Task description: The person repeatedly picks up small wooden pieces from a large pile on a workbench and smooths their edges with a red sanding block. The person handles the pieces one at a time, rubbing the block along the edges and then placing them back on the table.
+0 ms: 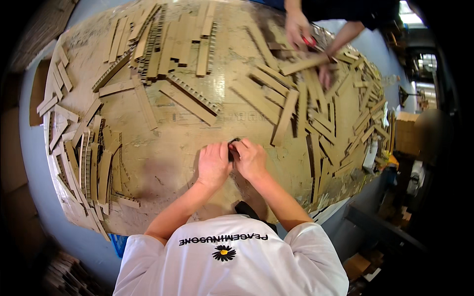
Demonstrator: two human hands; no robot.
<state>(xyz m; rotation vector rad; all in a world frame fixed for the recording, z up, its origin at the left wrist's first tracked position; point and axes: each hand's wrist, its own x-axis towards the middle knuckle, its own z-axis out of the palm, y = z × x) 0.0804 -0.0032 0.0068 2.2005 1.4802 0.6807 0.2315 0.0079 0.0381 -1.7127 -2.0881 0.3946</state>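
Observation:
My left hand (214,161) and my right hand (250,159) meet over the middle of the cardboard-covered table (192,130). Between their fingertips is a small dark object (230,156), mostly covered, so I cannot make out its kind. Fingers of both hands are closed around it. Just beyond lies a pair of cardboard strips (190,104), one showing a notched or fluted edge. To the right, one long flat cardboard strip (285,118) lies at a slant across others.
At the far right, another person's hands (297,29) work with a red item (309,41) and a cardboard strip (307,64). Strips are stacked at the far left (170,44), piled at the near left (104,172) and heaped along the right (363,118). A cardboard box (408,133) stands beyond the right edge.

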